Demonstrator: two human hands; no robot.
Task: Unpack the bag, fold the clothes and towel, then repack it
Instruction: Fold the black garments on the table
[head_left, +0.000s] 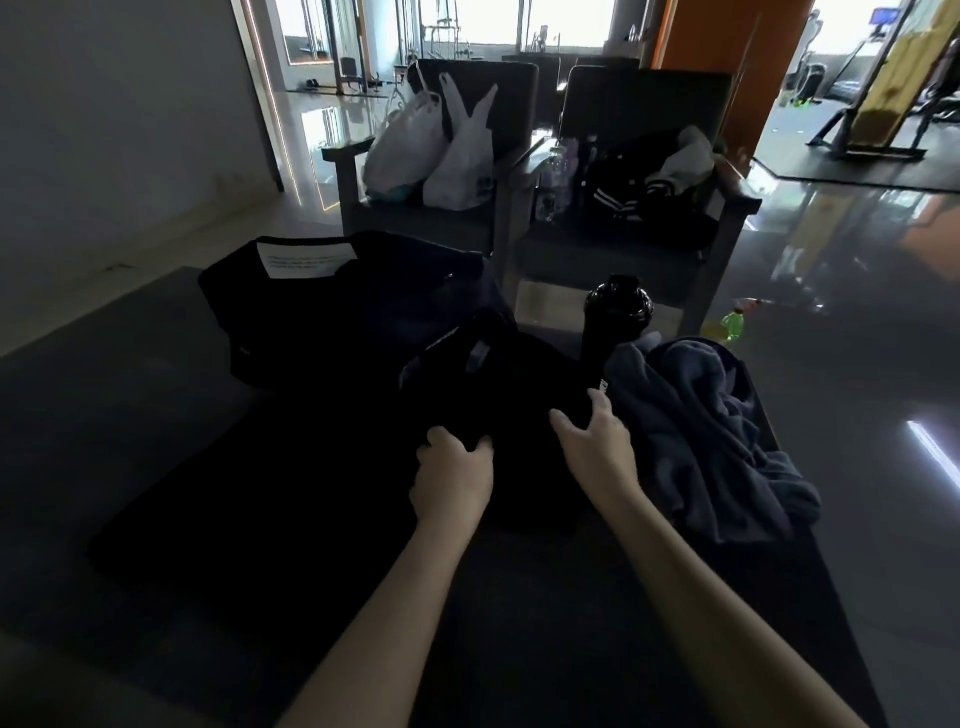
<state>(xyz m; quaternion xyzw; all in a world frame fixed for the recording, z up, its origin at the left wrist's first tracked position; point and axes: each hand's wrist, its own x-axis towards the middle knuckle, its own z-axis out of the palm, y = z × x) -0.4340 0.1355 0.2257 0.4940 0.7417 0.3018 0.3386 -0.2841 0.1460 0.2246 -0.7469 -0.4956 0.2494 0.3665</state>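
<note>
A black garment (291, 499) lies spread across the dark table (597, 649). My left hand (454, 470) grips a bunched fold of it near the middle. My right hand (597, 439) rests with spread fingers on the garment's right part, just beside a crumpled blue-grey towel (717, 441) at the table's right edge. A dark duffel bag (332, 306) with a white paper label (306, 258) sits at the back left. A black bottle (615, 319) stands upright behind the towel.
Two grey armchairs stand beyond the table: the left chair (431, 218) holds white plastic bags (441, 145), the right chair (623, 260) holds dark clothing (639, 197) and bottles. A green bottle (732, 325) lies on the glossy floor to the right. Gym equipment fills the background.
</note>
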